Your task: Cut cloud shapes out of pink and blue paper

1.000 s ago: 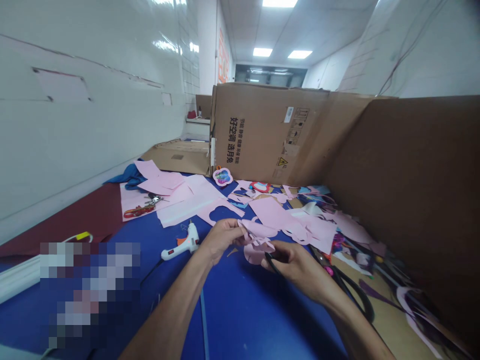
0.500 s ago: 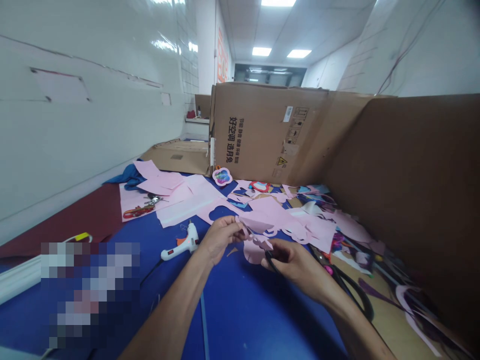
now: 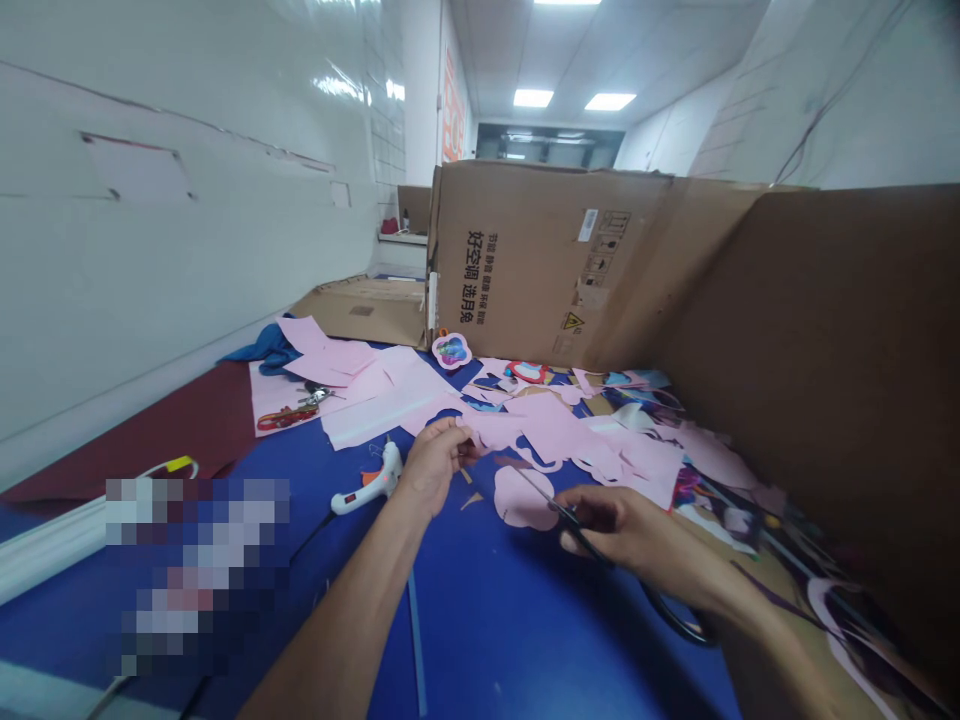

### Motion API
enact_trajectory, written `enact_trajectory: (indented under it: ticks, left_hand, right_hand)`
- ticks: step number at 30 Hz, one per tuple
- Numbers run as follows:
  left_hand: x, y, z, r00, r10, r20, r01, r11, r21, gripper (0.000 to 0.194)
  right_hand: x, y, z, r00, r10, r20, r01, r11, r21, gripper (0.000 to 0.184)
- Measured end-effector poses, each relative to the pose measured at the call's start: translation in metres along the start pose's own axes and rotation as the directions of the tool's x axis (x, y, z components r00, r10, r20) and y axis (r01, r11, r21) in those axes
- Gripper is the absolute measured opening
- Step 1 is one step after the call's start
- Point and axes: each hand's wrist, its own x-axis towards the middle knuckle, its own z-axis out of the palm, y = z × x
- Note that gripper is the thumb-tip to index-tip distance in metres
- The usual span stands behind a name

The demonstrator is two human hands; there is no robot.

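Left hand (image 3: 439, 468): pinching a thin pink paper piece (image 3: 495, 432), apparently; blur obscures it. Right hand (image 3: 619, 525): gripping black-handled metal scissors (image 3: 571, 517). Scalloped pink paper cutout (image 3: 525, 500): between both hands, beneath the scissors' tips; a careless right-hand dip could nick it.

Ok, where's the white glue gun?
In the head view, left of centre: the glue gun is on the blue table, just left of the left hand.
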Motion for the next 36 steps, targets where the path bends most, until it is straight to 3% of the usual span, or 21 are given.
enact_trajectory:
  ticks: [3,8,12,19,25,36]
  left_hand:
    - [0.004,0.001,-0.005,0.999,0.019,-0.030,-0.019,1.000,-0.021,0.027]
    - [0.005,0.001,-0.006,0.999,0.040,0.005,-0.040,0.998,0.040,0.029]
    - [0.003,-0.001,-0.001,0.999,0.022,0.041,-0.026,0.994,0.111,0.027]
    - [-0.001,-0.003,0.006,0.998,-0.020,0.060,0.018,0.999,0.037,0.031]
    - [-0.001,-0.004,0.004,0.995,-0.054,0.082,0.055,0.998,-0.004,0.034]
    - [-0.006,-0.002,0.009,0.979,-0.122,0.163,0.122,0.992,0.007,0.028]
  right_hand:
    - [-0.015,0.004,-0.023,0.996,0.029,0.082,-0.022,0.996,-0.089,0.026]
    - [-0.032,0.001,-0.049,0.999,-0.016,0.036,0.018,0.998,-0.060,0.038]
    - [-0.023,-0.012,-0.036,0.999,-0.024,0.023,0.023,1.000,0.019,0.041]
    - [-0.001,-0.012,-0.007,0.995,0.032,0.097,-0.045,0.990,0.132,0.042]
    - [0.001,-0.013,-0.004,0.988,0.068,0.137,-0.095,0.975,0.200,0.051]
    - [0.002,-0.017,-0.005,0.990,0.065,0.128,-0.093,0.970,0.224,0.047]
